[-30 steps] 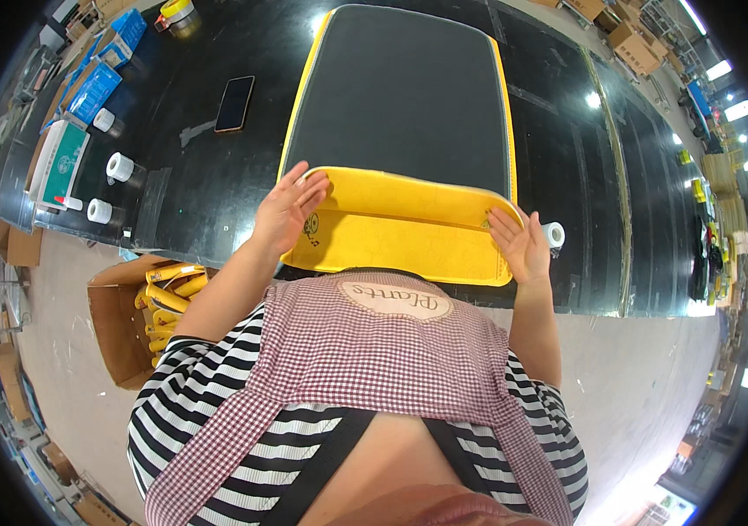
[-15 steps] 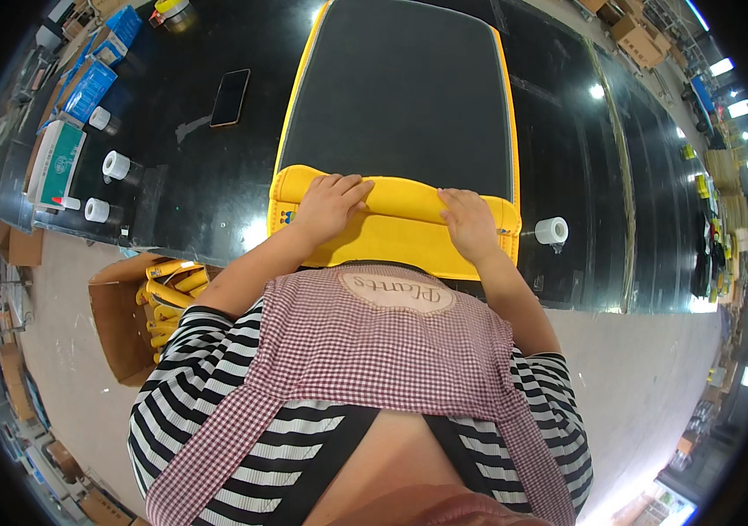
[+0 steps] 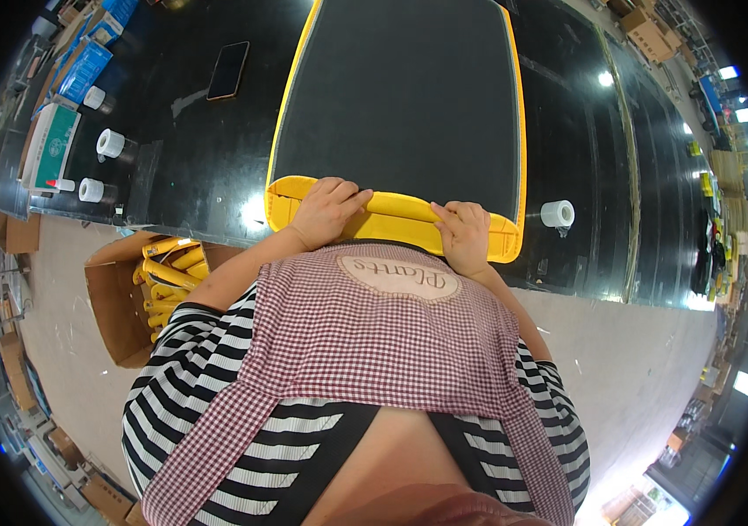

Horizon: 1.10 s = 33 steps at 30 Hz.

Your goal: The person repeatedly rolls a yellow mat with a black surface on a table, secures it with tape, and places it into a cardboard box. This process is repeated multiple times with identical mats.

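A long black sheet with yellow edging [image 3: 400, 105] lies on the dark table, stretching away from me. Its near end is a yellow padded flap [image 3: 400, 205], curled up into a thick fold just in front of my apron. My left hand [image 3: 330, 213] grips the fold left of its middle, fingers bent over the top. On the right part of the same fold, my right hand [image 3: 464, 232] is closed with its fingertips pressed against the yellow material. My apron hides the nearest part of the flap.
A phone [image 3: 228, 70] and several white rolls, one of them [image 3: 110, 143] at the left, lie on the table [image 3: 190, 167]. Another white roll [image 3: 557, 214] sits right of the sheet. Blue and green boxes stand far left. Below the left edge, a cardboard box [image 3: 115, 307] holds yellow pieces.
The yellow fold and both hands have come nearer to my body, and less of the yellow flap shows below it. The table's items sit slightly higher in view.
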Each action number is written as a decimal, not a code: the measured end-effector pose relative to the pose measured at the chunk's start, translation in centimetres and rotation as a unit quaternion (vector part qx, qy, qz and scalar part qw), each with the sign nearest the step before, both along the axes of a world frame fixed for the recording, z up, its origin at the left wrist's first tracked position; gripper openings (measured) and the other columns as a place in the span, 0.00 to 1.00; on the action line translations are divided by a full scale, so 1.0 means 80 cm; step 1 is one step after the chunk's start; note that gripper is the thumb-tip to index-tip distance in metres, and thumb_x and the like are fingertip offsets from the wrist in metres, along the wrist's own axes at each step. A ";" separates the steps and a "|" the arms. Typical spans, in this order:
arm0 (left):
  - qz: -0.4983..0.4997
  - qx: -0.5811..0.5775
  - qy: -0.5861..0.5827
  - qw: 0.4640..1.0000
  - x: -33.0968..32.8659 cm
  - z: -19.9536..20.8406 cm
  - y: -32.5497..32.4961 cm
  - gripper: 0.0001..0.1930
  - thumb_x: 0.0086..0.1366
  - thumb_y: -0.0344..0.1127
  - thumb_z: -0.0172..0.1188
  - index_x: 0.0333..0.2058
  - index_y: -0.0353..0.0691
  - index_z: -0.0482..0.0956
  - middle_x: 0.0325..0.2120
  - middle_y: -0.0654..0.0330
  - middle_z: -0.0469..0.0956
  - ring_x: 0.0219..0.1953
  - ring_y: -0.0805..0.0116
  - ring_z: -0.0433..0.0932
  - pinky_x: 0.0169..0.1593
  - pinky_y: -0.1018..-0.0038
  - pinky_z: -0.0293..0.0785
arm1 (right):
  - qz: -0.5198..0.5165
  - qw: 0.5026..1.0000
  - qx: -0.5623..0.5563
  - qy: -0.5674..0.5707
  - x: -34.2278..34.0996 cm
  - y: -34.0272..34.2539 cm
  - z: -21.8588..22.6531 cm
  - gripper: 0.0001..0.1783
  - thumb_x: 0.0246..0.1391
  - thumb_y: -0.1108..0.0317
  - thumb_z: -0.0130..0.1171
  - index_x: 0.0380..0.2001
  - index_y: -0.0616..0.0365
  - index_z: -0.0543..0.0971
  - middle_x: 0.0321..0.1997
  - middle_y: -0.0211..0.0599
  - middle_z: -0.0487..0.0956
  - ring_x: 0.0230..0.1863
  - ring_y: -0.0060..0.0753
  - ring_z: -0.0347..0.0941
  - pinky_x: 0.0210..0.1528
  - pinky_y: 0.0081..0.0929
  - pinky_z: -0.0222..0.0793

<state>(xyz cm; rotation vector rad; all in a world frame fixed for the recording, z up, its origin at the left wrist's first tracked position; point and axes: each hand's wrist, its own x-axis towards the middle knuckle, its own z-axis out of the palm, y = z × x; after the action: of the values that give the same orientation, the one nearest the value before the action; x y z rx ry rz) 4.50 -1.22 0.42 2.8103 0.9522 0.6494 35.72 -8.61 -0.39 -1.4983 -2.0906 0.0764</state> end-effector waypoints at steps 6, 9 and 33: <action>0.001 -0.063 -0.038 0.997 0.001 0.002 -0.013 0.17 0.59 0.34 0.69 0.48 0.46 0.85 0.38 0.62 0.78 0.43 0.60 0.76 0.48 0.65 0.74 | 0.047 0.998 -0.037 0.006 0.012 -0.004 -0.008 0.14 0.55 0.70 0.63 0.45 0.52 0.87 0.40 0.30 0.79 0.47 0.37 0.73 0.49 0.38 0.66; 0.039 -0.077 -0.014 0.996 0.002 -0.015 -0.013 0.13 0.63 0.36 0.67 0.47 0.48 0.86 0.37 0.63 0.76 0.42 0.61 0.74 0.49 0.64 0.72 | 0.060 0.998 -0.013 0.007 0.004 0.001 0.006 0.13 0.55 0.72 0.61 0.43 0.52 0.86 0.41 0.30 0.80 0.48 0.37 0.74 0.51 0.38 0.67; 0.030 -0.036 -0.049 0.998 0.004 -0.007 -0.018 0.14 0.59 0.31 0.68 0.44 0.47 0.85 0.39 0.63 0.77 0.43 0.61 0.75 0.48 0.64 0.70 | 0.024 0.993 0.082 -0.086 -0.001 -0.010 -0.009 0.15 0.55 0.70 0.59 0.46 0.51 0.85 0.39 0.32 0.78 0.47 0.37 0.74 0.52 0.39 0.69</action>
<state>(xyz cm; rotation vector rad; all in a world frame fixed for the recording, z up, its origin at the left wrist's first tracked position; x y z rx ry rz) 4.82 -2.64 -0.11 2.6695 1.0252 0.7386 35.61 -9.42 -1.11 -1.3984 -2.2097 -0.2098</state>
